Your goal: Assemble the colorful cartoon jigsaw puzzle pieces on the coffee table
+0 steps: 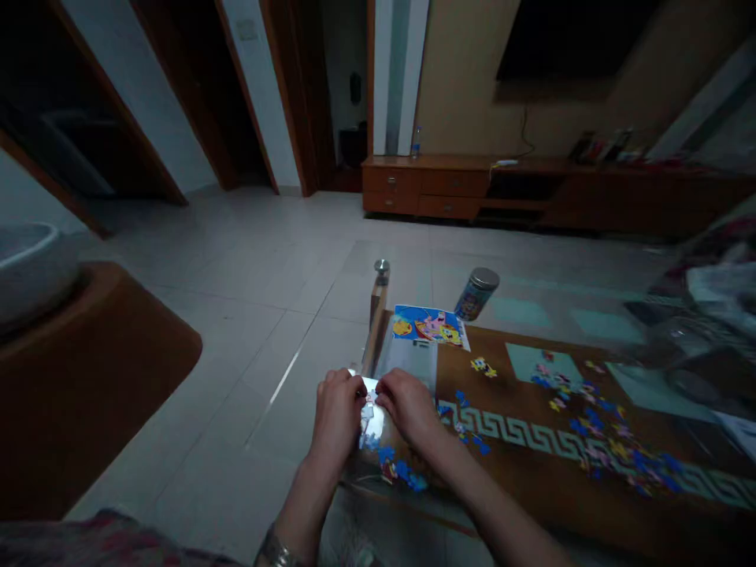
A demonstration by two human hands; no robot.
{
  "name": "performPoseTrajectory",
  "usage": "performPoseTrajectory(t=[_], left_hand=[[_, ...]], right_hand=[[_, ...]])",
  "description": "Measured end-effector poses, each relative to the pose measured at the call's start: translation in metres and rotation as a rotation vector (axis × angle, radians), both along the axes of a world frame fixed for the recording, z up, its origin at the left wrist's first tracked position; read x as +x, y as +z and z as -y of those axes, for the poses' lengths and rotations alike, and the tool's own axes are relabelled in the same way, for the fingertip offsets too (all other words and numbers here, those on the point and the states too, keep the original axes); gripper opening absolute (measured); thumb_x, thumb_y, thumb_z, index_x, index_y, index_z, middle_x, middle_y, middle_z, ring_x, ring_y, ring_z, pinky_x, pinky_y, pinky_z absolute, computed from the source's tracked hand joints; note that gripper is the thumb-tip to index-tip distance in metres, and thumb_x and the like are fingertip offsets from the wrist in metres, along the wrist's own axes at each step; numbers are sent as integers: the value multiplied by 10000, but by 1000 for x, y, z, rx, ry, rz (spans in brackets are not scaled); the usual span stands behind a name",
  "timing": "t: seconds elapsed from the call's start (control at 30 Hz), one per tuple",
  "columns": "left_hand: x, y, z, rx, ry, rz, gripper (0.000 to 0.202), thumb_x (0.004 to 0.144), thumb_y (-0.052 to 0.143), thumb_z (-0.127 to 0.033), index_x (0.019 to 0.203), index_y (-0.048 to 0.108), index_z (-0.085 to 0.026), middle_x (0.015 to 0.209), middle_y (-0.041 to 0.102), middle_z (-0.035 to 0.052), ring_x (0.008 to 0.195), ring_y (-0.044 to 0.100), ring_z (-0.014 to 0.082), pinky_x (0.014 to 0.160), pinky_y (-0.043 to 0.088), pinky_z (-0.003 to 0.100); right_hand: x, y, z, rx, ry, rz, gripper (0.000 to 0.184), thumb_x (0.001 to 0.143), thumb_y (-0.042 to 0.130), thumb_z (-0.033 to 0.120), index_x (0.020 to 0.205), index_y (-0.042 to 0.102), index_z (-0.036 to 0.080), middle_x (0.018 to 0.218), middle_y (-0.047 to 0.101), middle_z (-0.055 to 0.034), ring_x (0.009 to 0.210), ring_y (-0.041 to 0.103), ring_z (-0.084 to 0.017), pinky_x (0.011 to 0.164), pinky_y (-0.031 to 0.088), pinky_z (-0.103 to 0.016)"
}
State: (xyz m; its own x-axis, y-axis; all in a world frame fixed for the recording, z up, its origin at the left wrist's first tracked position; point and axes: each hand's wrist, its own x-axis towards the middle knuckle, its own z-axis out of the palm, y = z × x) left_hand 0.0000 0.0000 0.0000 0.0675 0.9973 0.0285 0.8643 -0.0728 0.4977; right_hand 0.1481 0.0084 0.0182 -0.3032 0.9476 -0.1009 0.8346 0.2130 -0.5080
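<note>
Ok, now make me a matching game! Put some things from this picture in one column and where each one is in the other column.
Things:
1. metal bracelet
2. loose puzzle pieces
3. plastic bottle
4. cartoon picture card

Places:
A. on the wooden cabinet by the wall
B. on the left wrist
C. flat on the table, just beyond the right hand
D. scattered over the brown patterned mat

Pairs: 1-B, 2-D, 3-A, 4-C
</note>
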Motion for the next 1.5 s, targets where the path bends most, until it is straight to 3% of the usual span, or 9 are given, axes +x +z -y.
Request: performPoseTrajectory(t=[0.47,0.63,0.9,1.5], left_hand=[[3,-7,-5,-4,-14,81,202,716,567,9,689,659,-169,764,648,22,798,573,162,725,391,260],[-4,-7,-3,-12,14,114,237,725,546,23,814,656,-167,818,647,16,805,585,148,737,420,246],[-11,-4,3,-13,60,53,218,691,646,-3,838,667,-163,893,608,55,922,548,214,847,409,321],[-10,-14,-6,-76,67,83,145,713,631,-30,709,652,-173,783,662,21,786,582,161,714,368,254]], right_hand=[[-2,-3,3,56,15,22,154,880,559,120,907,709,139,947,689,-93,924,617,-218,788,422,-279],[5,-4,-1,-4,-5,-80,157,845,596,117,914,731,158,936,712,-81,883,637,-204,766,431,-268],[7,-7,0,8,-44,-83,171,804,619,83,925,721,148,921,692,-81,861,632,-205,755,428,-274],[-3,-9,3,86,-32,-42,153,874,557,130,867,702,177,925,676,-56,884,623,-199,720,402,-263]])
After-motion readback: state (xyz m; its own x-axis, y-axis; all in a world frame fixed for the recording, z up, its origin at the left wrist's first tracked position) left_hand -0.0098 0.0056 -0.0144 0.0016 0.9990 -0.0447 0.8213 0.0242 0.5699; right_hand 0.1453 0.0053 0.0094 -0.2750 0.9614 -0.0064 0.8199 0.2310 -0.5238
